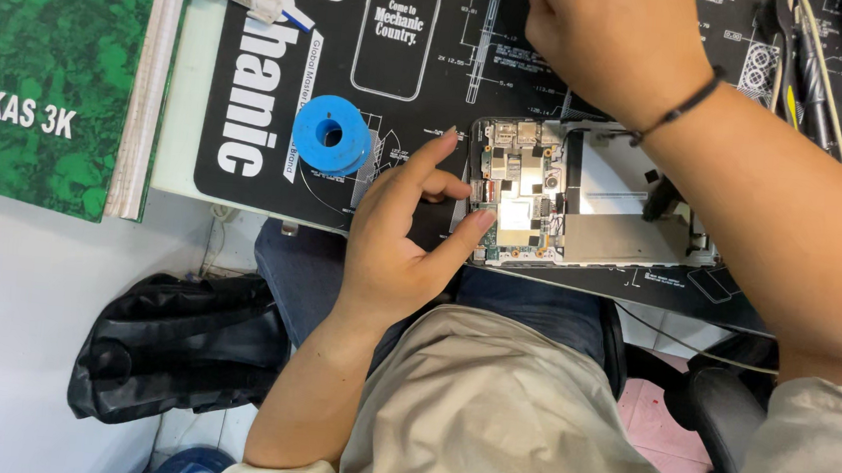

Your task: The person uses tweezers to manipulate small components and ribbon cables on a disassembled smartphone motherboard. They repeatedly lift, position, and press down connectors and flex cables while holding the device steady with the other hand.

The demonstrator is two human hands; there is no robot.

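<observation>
Head view: an opened phone (584,204) lies on a black mat (433,77) at the near edge of the desk, its back off, with the circuit board at its left end and a silver plate to the right. The left hand (406,235) rests at the phone's left end. Its thumb tip presses on the board's near corner and a finger touches the far-left edge; the index finger is raised and the hand holds nothing. The right hand (607,31) reaches across above the phone toward the top of the mat, fingers bunched at the picture's edge; I cannot tell what they grip, if anything. A black cord circles its wrist. A blue spool (332,134) stands on the mat just left of the left hand. A green book (45,57) lies far left. A black bag (182,348) sits on the floor below.
</observation>
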